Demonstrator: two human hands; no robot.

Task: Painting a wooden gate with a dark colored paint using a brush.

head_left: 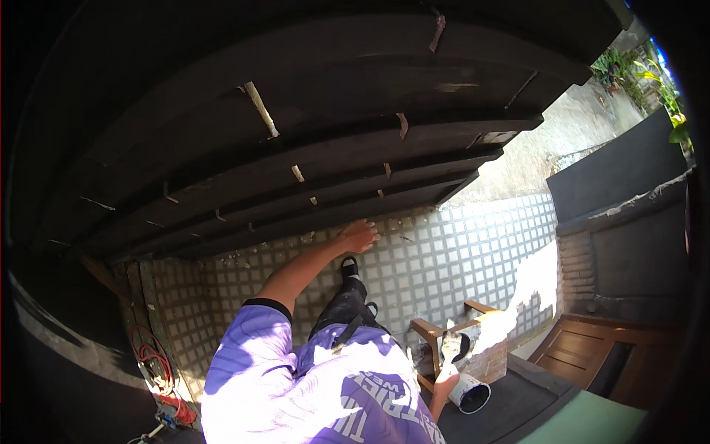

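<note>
Filling the view from nine o'clock round past twelve to one, dark boards rise in overlapping steps, marked by pale and brown strips. Their lowest edge runs just past the left hand, on its twelve o'clock side; whether they touch cannot be told. That hand is out at the middle of the view, fingers loosely bent and partly spread, with nothing visible in it. Beneath it spreads the tiled floor, sunlit toward three o'clock. Next in size, the purple shirt covers six o'clock, hiding the floor there. At two o'clock lies bright concrete with plants beyond it, and at four o'clock stands a brown door. A wooden stool sits at five o'clock, close by the right hand and in the way between it and the tiles. Toward eight o'clock hangs a coil of red hose, well apart from both hands. The white bucket, dark inside, tilts at the right hand's four o'clock, just beside it; a pot shows at one o'clock. Smallest is what looks like a brush, washed out by glare, gripped in the right hand and pointing toward twelve.
</note>
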